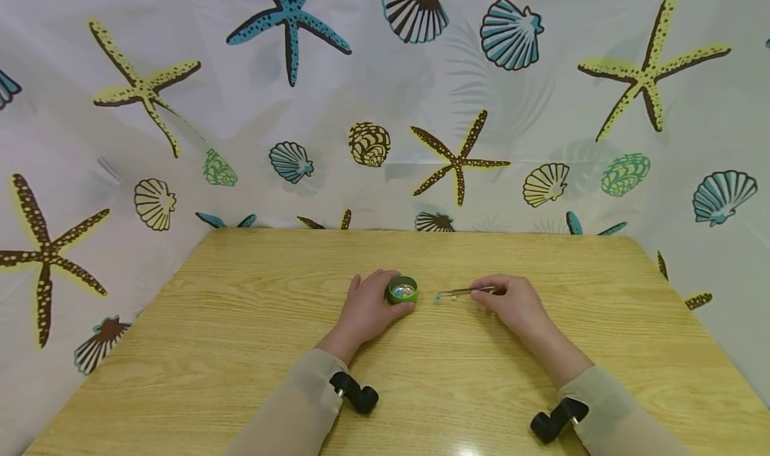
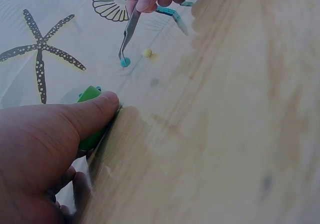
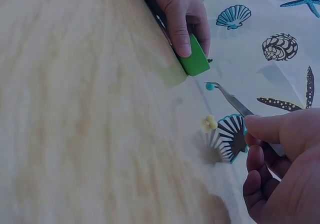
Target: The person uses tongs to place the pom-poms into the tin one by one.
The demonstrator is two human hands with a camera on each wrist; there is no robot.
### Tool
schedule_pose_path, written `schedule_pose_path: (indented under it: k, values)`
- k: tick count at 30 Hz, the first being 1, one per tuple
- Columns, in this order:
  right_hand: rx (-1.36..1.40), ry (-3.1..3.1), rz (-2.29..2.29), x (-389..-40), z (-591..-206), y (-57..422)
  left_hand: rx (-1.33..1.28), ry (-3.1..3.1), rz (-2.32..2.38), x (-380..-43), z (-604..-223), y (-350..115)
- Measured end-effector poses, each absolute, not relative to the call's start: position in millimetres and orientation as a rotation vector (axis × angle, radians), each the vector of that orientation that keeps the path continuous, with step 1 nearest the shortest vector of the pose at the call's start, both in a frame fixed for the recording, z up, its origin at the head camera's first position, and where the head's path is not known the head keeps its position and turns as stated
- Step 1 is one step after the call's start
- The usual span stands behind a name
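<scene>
My left hand [image 1: 368, 309] holds a small round green container [image 1: 404, 300], its thumb on the near side and fingers round the far side. Small coloured pieces lie inside it. Between thumb and fingers, my right hand [image 1: 511, 302] pinches metal tweezers [image 1: 463, 290] with a bent tip, pointing left. A small blue bead [image 3: 209, 86] is at the tweezer tips, a short way right of the container. Close by, below the tweezers, sit small yellow beads [image 3: 209, 123] grouped together. In the left wrist view, the thumb partly covers the green container [image 2: 90, 143].
The wooden table [image 1: 271, 269] reaches to a white curtain [image 1: 349, 81] printed with starfish and shells, at the back and sides. Black mounts [image 1: 361, 397] are strapped at both sleeves.
</scene>
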State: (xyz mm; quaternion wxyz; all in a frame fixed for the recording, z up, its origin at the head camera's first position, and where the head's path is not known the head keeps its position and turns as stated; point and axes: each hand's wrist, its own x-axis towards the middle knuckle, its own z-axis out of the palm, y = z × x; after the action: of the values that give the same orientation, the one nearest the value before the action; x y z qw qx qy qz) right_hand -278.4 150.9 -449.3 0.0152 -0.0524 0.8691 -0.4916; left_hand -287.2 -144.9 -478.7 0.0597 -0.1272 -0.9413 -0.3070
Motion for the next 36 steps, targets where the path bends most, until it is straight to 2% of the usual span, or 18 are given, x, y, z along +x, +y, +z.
schedule_pose_path:
  k: [18, 29, 36]
  values:
    - [-0.188, 2.682, -1.602, -281.5, -430.0, 133.3, -0.387, -2.847, -0.933, -286.1, -478.1, -145.2]
    - [-0.269, 2.704, -1.621, -287.9, -429.7, 113.5, -0.385, -2.850, -0.931, -285.1, -476.0, -144.8]
    - [-0.226, 2.683, -1.607, -289.4, -432.9, 105.1, -0.385, -2.846, -0.933, -285.8, -476.6, -144.6]
